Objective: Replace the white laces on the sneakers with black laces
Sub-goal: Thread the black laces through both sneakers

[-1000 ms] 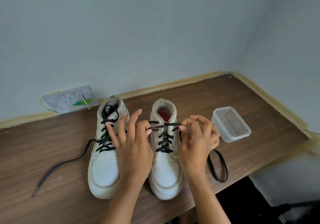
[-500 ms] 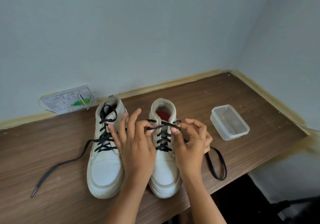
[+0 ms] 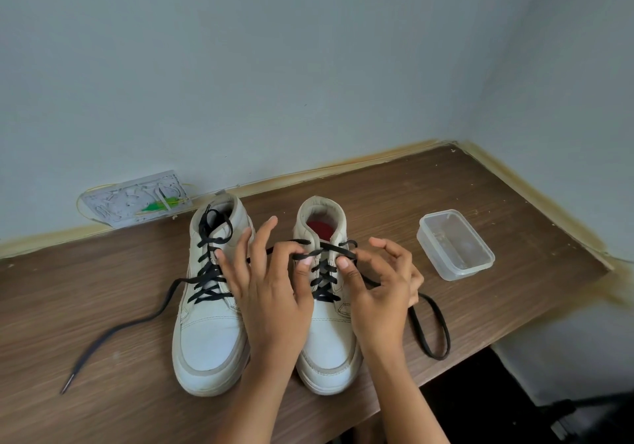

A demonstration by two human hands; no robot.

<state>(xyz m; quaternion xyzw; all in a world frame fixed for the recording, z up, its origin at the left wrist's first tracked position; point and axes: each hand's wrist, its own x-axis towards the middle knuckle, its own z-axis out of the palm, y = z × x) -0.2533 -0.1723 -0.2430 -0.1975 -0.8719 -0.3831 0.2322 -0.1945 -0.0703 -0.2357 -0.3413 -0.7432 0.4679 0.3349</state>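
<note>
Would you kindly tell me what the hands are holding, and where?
Both hands, left and right, pinch the black lace near the right sneaker's top eyelets.

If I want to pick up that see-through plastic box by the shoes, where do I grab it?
Probably from above, by its rim. The clear box stands upright and open-topped on the table, nothing touching it. Pinch one long wall, thumb outside and fingers inside, or span its narrow width. Come from the right side, away from the right hand working the black lace.
</note>
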